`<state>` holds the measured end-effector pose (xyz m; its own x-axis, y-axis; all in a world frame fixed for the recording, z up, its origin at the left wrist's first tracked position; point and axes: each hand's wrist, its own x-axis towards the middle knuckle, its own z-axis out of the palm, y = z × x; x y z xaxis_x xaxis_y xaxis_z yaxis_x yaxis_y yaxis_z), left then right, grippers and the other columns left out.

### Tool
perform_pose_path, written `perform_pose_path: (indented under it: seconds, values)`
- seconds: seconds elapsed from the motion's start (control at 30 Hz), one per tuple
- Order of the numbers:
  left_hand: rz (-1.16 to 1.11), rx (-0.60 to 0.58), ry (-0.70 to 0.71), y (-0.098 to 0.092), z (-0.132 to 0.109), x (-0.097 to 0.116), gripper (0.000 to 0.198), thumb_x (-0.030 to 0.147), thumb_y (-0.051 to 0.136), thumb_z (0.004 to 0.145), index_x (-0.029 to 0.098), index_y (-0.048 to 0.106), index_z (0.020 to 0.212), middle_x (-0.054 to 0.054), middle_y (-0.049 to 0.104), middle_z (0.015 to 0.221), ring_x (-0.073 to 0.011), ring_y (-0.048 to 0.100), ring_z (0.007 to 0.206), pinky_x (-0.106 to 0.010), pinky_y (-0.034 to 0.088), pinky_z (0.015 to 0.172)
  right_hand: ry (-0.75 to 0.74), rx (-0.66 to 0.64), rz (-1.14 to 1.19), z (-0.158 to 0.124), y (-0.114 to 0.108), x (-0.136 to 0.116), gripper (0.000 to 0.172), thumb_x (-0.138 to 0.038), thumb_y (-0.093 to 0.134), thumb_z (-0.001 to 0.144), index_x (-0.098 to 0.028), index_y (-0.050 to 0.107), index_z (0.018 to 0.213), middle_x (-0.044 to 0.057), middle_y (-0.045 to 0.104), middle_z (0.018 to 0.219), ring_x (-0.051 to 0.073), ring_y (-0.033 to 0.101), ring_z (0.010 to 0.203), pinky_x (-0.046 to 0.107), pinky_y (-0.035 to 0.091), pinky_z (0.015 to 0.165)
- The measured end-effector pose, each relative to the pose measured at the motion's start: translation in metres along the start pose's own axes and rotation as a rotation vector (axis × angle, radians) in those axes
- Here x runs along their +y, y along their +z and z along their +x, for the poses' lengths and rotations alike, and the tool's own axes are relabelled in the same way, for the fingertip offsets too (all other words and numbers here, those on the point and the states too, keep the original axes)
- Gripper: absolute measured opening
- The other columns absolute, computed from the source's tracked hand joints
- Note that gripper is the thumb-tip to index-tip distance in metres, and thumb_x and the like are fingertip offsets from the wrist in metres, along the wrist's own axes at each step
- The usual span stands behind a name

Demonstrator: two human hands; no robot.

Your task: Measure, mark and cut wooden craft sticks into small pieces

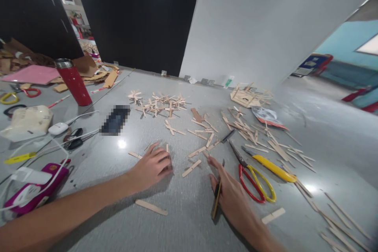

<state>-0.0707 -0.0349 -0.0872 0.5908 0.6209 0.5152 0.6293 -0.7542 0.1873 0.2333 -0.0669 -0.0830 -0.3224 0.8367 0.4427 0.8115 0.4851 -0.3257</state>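
Note:
My left hand (156,163) rests palm down on the grey table, fingers slightly bent and apart, with nothing seen in it. A short stick piece (167,148) stands out just beyond its fingers. My right hand (228,189) holds a slim dark and gold craft knife (217,201) against the palm, its index finger stretched toward small wooden sticks (197,152). Between the hands lies a popsicle stick piece (191,168). Scissors (256,183) with red and yellow handles and a yellow utility knife (274,168) lie right of my right hand.
Several crossed-stick pieces (156,106) and a wooden stick frame (248,97) lie farther back. Loose sticks (251,132) spread across the right. On the left are a red bottle (75,82), a blurred phone (115,120), cables and a purple power strip (38,189).

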Motion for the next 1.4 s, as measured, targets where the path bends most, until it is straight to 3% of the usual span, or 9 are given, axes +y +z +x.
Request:
perform_pose_path:
  seconds: [0.2, 0.33, 0.43, 0.53, 0.63, 0.8, 0.97, 1.23, 1.4]
  values:
    - [-0.043, 0.0, -0.022, 0.002, -0.002, 0.0, 0.024, 0.007, 0.049, 0.099, 0.02, 0.069, 0.099, -0.007, 0.075, 0.108, -0.0222, 0.068, 0.109, -0.05, 0.045, 0.115, 0.039, -0.04, 0.013, -0.001, -0.001, 0.0, 0.043, -0.039, 0.036, 0.112, -0.02, 0.051, 0.147, 0.016, 0.08, 0.119, 0.027, 0.082, 0.09, 0.033, 0.065, 0.068]
    - [-0.028, -0.011, -0.064, 0.002, -0.003, -0.001, 0.038, -0.001, 0.042, 0.094, 0.022, 0.066, 0.114, -0.005, 0.075, 0.116, -0.0227, 0.066, 0.117, -0.051, 0.044, 0.116, 0.053, -0.039, 0.003, 0.0, 0.001, 0.004, 0.042, -0.039, 0.036, 0.111, -0.021, 0.051, 0.146, 0.016, 0.078, 0.125, 0.027, 0.081, 0.098, 0.035, 0.065, 0.077]
    - [0.035, 0.042, -0.143, 0.001, -0.002, 0.0, 0.033, 0.006, 0.045, 0.099, 0.02, 0.064, 0.122, -0.008, 0.074, 0.12, -0.0255, 0.065, 0.116, -0.054, 0.045, 0.114, 0.05, -0.051, 0.008, 0.001, 0.003, 0.007, 0.044, -0.04, 0.036, 0.112, -0.02, 0.05, 0.148, 0.017, 0.077, 0.126, 0.028, 0.08, 0.104, 0.036, 0.065, 0.078]
    - [0.087, 0.059, -0.219, -0.001, -0.001, 0.001, 0.014, 0.021, 0.056, 0.101, 0.017, 0.067, 0.108, -0.012, 0.073, 0.119, -0.0315, 0.064, 0.119, -0.06, 0.045, 0.112, 0.071, -0.083, 0.03, 0.003, 0.006, 0.006, 0.044, -0.042, 0.034, 0.112, -0.019, 0.051, 0.145, 0.017, 0.077, 0.126, 0.029, 0.081, 0.101, 0.035, 0.065, 0.075]
    - [0.063, 0.042, -0.21, -0.001, -0.001, 0.001, 0.015, 0.023, 0.057, 0.101, 0.017, 0.067, 0.091, -0.012, 0.073, 0.116, -0.0324, 0.063, 0.12, -0.061, 0.046, 0.111, 0.124, -0.065, 0.049, 0.006, 0.006, 0.003, 0.043, -0.045, 0.034, 0.111, -0.02, 0.055, 0.138, 0.017, 0.078, 0.125, 0.031, 0.081, 0.1, 0.039, 0.065, 0.077]
    - [0.025, 0.044, -0.173, 0.001, 0.0, -0.001, 0.024, 0.012, 0.048, 0.102, 0.017, 0.068, 0.091, -0.009, 0.074, 0.116, -0.0281, 0.064, 0.118, -0.056, 0.048, 0.11, 0.177, 0.053, 0.095, 0.011, 0.005, -0.001, 0.047, -0.043, 0.033, 0.11, -0.023, 0.047, 0.15, 0.016, 0.073, 0.134, 0.032, 0.076, 0.113, 0.048, 0.063, 0.092]
    - [0.004, 0.032, -0.158, 0.0, 0.001, -0.002, 0.022, 0.011, 0.049, 0.102, 0.018, 0.069, 0.095, -0.01, 0.073, 0.119, -0.0284, 0.062, 0.12, -0.054, 0.05, 0.108, 0.207, 0.075, 0.068, 0.012, 0.006, 0.004, 0.047, -0.035, 0.033, 0.11, -0.019, 0.045, 0.152, 0.017, 0.077, 0.118, 0.028, 0.078, 0.09, 0.048, 0.064, 0.083]
    - [0.004, 0.059, -0.174, 0.001, 0.0, -0.002, 0.024, 0.008, 0.046, 0.1, 0.017, 0.068, 0.102, -0.013, 0.07, 0.126, -0.0304, 0.06, 0.123, -0.055, 0.052, 0.106, 0.203, 0.1, -0.078, 0.009, 0.02, 0.021, 0.057, -0.019, 0.033, 0.103, -0.018, 0.042, 0.16, 0.023, 0.066, 0.138, 0.042, 0.059, 0.135, 0.069, 0.05, 0.104]
    - [0.015, 0.058, -0.266, 0.0, 0.0, 0.0, 0.035, 0.009, 0.045, 0.099, 0.019, 0.061, 0.129, -0.016, 0.054, 0.147, -0.0322, 0.054, 0.132, -0.055, 0.053, 0.107, 0.232, 0.087, -0.103, 0.007, 0.018, 0.019, 0.072, -0.004, 0.036, 0.094, -0.018, 0.036, 0.164, 0.022, 0.06, 0.15, 0.041, 0.052, 0.144, 0.069, 0.043, 0.114]
